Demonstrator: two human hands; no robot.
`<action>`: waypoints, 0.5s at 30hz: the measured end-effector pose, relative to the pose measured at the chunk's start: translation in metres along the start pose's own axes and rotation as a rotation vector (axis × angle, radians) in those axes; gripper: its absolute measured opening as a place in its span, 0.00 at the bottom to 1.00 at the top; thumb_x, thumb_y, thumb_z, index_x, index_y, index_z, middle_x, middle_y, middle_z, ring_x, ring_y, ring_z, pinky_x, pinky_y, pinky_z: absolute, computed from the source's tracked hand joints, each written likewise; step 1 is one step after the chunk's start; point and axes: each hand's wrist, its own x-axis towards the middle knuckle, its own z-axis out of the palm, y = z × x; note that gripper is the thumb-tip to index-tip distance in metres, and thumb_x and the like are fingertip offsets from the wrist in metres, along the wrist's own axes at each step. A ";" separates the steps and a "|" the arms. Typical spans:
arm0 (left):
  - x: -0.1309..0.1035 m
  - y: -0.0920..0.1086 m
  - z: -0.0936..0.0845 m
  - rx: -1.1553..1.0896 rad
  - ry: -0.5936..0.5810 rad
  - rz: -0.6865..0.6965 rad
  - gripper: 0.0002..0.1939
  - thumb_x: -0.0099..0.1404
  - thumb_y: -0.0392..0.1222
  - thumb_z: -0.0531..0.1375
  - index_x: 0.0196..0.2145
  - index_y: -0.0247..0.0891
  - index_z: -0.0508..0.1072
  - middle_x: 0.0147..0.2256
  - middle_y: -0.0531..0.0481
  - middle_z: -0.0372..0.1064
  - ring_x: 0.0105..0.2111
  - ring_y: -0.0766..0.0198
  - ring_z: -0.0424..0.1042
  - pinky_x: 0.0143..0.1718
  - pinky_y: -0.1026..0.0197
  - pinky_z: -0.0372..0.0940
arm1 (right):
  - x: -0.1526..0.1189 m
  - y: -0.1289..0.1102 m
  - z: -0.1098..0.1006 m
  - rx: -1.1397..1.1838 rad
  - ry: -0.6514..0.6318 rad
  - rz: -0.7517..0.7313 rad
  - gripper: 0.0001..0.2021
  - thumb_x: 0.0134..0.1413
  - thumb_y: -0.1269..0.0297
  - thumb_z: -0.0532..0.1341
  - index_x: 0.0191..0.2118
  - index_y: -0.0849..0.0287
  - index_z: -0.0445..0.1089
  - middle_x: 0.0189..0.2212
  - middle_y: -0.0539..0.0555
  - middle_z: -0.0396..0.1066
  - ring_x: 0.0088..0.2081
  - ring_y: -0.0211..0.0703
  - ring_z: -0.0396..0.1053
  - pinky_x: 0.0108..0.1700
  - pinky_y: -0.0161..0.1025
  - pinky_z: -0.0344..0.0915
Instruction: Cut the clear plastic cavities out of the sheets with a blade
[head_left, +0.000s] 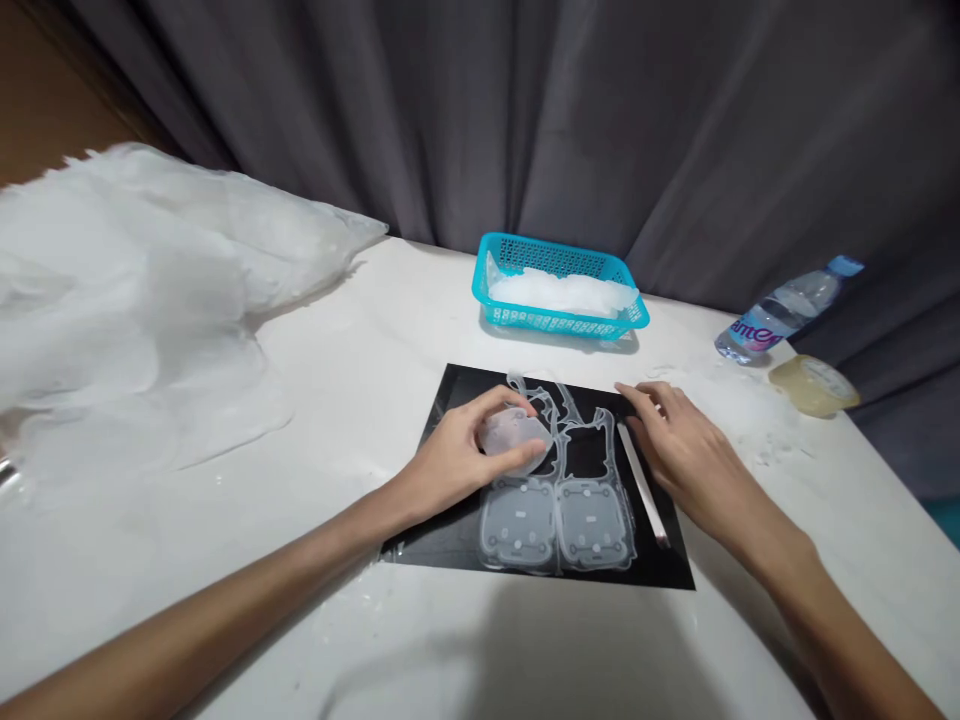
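Observation:
In my left hand is a small translucent plate-like piece, pinched between thumb and fingers and tilted above the sheet. Under it lies a clear moulded sheet with two rounded-square panels at the near side and cut-out frames at the far side. This sheet rests on a black mat. My right hand is over the mat's right edge, fingers bent and apart, with nothing visible in them. Close to its left lies a slim metallic stick-shaped tool on the mat.
Behind the mat stands a turquoise basket with white translucent pieces inside. A large heap of translucent plastic covers the left side. On the right are a water bottle, a yellowish roll of tape and small clear scraps. A grey curtain hangs behind.

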 end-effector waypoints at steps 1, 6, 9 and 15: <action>0.000 0.001 0.000 0.000 -0.006 -0.007 0.14 0.67 0.52 0.66 0.42 0.39 0.75 0.33 0.53 0.71 0.30 0.64 0.67 0.32 0.63 0.61 | 0.003 -0.011 0.003 0.072 0.048 -0.006 0.22 0.71 0.69 0.54 0.67 0.55 0.60 0.51 0.64 0.68 0.53 0.60 0.70 0.51 0.58 0.72; -0.001 0.005 -0.002 -0.016 -0.038 0.012 0.18 0.69 0.57 0.64 0.36 0.38 0.78 0.32 0.52 0.73 0.32 0.62 0.69 0.34 0.62 0.63 | 0.012 -0.054 0.025 0.263 0.112 -0.140 0.13 0.72 0.64 0.58 0.58 0.57 0.67 0.50 0.62 0.73 0.51 0.55 0.70 0.53 0.53 0.70; -0.002 0.006 -0.001 0.060 -0.037 0.059 0.14 0.71 0.53 0.62 0.37 0.38 0.77 0.31 0.54 0.71 0.30 0.65 0.67 0.33 0.63 0.61 | 0.012 -0.057 0.034 0.290 0.143 -0.144 0.10 0.73 0.71 0.55 0.53 0.58 0.70 0.44 0.59 0.76 0.45 0.50 0.71 0.49 0.49 0.69; 0.003 0.001 -0.003 -0.018 0.088 -0.016 0.11 0.70 0.49 0.61 0.36 0.38 0.73 0.28 0.54 0.73 0.25 0.65 0.68 0.26 0.65 0.61 | 0.008 -0.049 0.037 0.217 0.223 -0.159 0.06 0.70 0.74 0.56 0.45 0.60 0.68 0.35 0.56 0.72 0.37 0.47 0.69 0.42 0.46 0.67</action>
